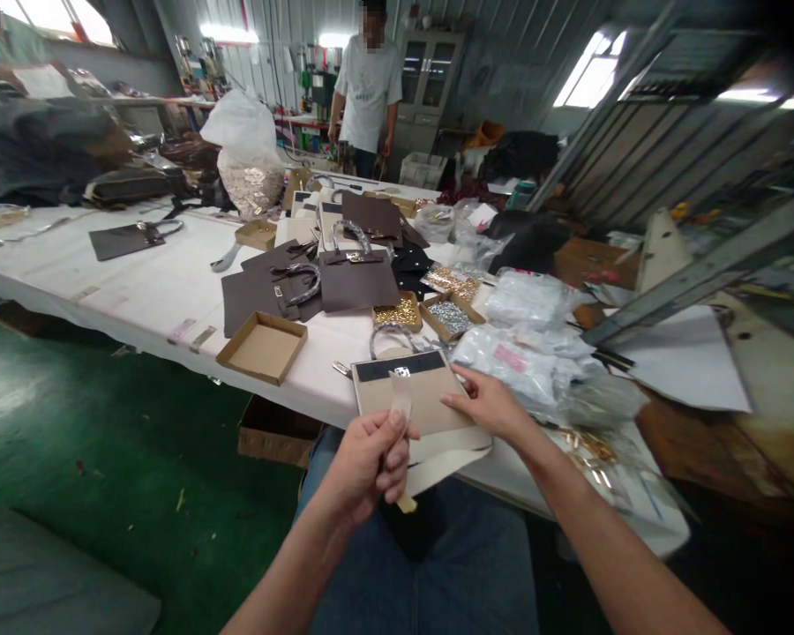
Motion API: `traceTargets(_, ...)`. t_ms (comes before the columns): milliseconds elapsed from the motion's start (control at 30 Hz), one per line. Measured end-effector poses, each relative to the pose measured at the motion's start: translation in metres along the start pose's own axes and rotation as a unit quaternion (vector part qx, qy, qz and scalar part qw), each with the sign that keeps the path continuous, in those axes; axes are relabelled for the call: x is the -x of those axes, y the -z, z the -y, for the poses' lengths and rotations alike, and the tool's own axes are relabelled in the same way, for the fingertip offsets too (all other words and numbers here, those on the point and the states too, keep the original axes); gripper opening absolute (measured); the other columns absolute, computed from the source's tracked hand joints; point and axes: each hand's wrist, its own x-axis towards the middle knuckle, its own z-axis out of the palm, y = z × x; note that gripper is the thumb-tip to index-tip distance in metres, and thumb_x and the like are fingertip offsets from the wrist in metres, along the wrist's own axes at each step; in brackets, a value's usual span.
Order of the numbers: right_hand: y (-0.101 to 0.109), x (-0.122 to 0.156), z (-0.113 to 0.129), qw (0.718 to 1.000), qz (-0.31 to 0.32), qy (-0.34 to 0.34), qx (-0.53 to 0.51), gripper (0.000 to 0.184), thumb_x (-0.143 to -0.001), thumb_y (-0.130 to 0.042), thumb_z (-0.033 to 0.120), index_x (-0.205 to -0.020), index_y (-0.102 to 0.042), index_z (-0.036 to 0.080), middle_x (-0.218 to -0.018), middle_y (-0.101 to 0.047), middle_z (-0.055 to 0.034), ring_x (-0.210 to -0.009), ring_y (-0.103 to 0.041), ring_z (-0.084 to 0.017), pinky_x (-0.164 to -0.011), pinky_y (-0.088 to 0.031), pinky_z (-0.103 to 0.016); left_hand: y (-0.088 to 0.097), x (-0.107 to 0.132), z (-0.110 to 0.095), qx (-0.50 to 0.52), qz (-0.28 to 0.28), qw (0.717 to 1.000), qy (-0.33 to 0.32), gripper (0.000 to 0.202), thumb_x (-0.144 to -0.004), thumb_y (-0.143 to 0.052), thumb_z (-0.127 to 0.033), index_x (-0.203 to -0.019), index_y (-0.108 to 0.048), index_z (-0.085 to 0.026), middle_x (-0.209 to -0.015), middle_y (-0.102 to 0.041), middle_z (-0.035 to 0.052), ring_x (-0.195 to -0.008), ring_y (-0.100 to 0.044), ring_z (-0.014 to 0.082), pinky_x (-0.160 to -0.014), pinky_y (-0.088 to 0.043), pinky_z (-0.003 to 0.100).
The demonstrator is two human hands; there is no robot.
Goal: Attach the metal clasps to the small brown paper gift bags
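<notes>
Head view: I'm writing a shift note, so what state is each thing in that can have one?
Beige handbag: handle film-wrapped
Left hand: closed on a pale strip
Right hand: touching the beige handbag's right edge
Near cardboard tray: upright, open-topped
Box of gold hardware: open
Box of silver hardware: open
Upright brown handbag: handle film-wrapped
Cabinet: doors shut
Tube lights: lit

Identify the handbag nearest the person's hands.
The beige-fronted handbag at the near edge of the table, touched by the right hand; the other handbags, mostly dark brown, are farther back.
</notes>
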Motion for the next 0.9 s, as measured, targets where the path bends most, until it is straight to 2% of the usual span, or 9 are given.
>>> traceTargets(67,0.005,-0.003,0.004,0.999,-0.003,0.0,0.05,0.066,-0.089,-0.086,0.046,-0.15,-0.078,0.02,-0.094,-0.083,-0.0061,-0.079,-0.073,-0.026,-0.077,-0.057,-0.038,0.011,-0.006,-0.016,-0.165,-0.076,0.983,-0.007,0.05,-0.105,-0.073,-0.066,-0.1,-0.073,-0.017,-0.059,-0.044,-0.0092,-0.039,-0.029,0.006,-0.04,-0.027,0.021)
traceTargets(200,0.01,-0.001,0.034,0.99,-0.119,0.039,0.067,0.047,-0.096,-0.082,0.054,-0.128,-0.087,0.021,-0.115,-0.084,-0.0137,-0.096,-0.075,-0.03,-0.091,-0.059,-0.044,0.017,-0.021,-0.032,-0.42,-0.195,0.884,-0.068,0.047,-0.107,-0.067,-0.058,-0.085,-0.072,-0.017,-0.058,-0.056,-0.0024,-0.047,-0.049,0.0118,-0.049,-0.033,0.024)
traceTargets(300,0.009,0.004,0.063,0.996,-0.062,0.049,-0.047,0.05,-0.107,-0.069,0.065,-0.13,-0.087,0.025,-0.128,-0.084,-0.0119,-0.109,-0.077,-0.03,-0.096,-0.061,-0.043,0.014,-0.034,-0.027,-0.424,-0.171,0.889,-0.008,0.045,-0.109,-0.059,-0.058,-0.089,-0.071,-0.019,-0.059,-0.064,0.0006,-0.046,-0.057,0.0166,-0.05,-0.038,0.027)
traceTargets(367,0.006,0.004,0.078,0.995,0.013,0.056,-0.085,0.052,-0.103,-0.074,0.068,-0.13,-0.087,0.025,-0.128,-0.085,-0.0106,-0.109,-0.078,-0.03,-0.093,-0.062,-0.041,0.013,-0.041,-0.021,-0.427,-0.148,0.892,0.005,0.047,-0.11,-0.056,-0.058,-0.09,-0.072,-0.019,-0.059,-0.065,0.0018,-0.045,-0.058,0.0185,-0.051,-0.039,0.028)
traceTargets(433,0.001,0.002,0.085,0.994,0.031,0.063,-0.08,0.048,-0.098,-0.08,0.065,-0.119,-0.09,0.023,-0.115,-0.087,-0.0099,-0.099,-0.078,-0.029,-0.087,-0.062,-0.039,0.016,-0.047,-0.019,-0.46,-0.136,0.877,-0.016,0.047,-0.11,-0.057,-0.054,-0.086,-0.074,-0.018,-0.059,-0.065,0.0032,-0.048,-0.058,0.0191,-0.054,-0.039,0.03)
traceTargets(533,-0.01,-0.005,0.085,0.997,0.023,0.036,-0.065,0.038,-0.095,-0.081,0.059,-0.099,-0.091,0.022,-0.094,-0.086,-0.0079,-0.082,-0.075,-0.026,-0.077,-0.058,-0.037,0.024,-0.056,-0.032,-0.536,-0.126,0.834,-0.04,0.044,-0.106,-0.061,-0.047,-0.077,-0.077,-0.018,-0.063,-0.068,0.0064,-0.06,-0.06,0.0214,-0.061,-0.038,0.032)
traceTargets(733,-0.04,-0.026,0.076,0.993,-0.019,-0.048,-0.104,0.046,-0.092,-0.081,0.06,-0.107,-0.093,0.018,-0.079,-0.082,-0.0081,-0.065,-0.068,-0.023,-0.063,-0.05,-0.036,0.037,-0.1,-0.089,-0.662,-0.123,0.739,-0.007,0.037,-0.097,-0.073,-0.037,-0.065,-0.074,-0.018,-0.057,-0.064,0.0067,-0.059,-0.057,0.0212,-0.066,-0.042,0.033)
traceTargets(833,-0.054,-0.035,0.07,0.99,-0.066,-0.063,-0.106,0.051,-0.091,-0.083,0.059,-0.115,-0.093,0.015,-0.077,-0.081,-0.0078,-0.069,-0.07,-0.024,-0.067,-0.051,-0.037,0.045,-0.129,-0.104,-0.678,-0.131,0.723,0.016,0.033,-0.091,-0.079,-0.036,-0.065,-0.075,-0.017,-0.055,-0.064,0.008,-0.057,-0.059,0.0211,-0.065,-0.045,0.033)
traceTargets(900,-0.062,-0.039,0.067,0.988,-0.085,-0.068,-0.11,0.063,-0.088,-0.085,0.057,-0.132,-0.087,0.012,-0.081,-0.083,-0.0076,-0.076,-0.073,-0.026,-0.074,-0.054,-0.038,0.051,-0.144,-0.106,-0.663,-0.112,0.738,0.054,0.029,-0.087,-0.081,-0.034,-0.066,-0.076,-0.015,-0.057,-0.068,0.0094,-0.055,-0.061,0.0209,-0.062,-0.047,0.032)
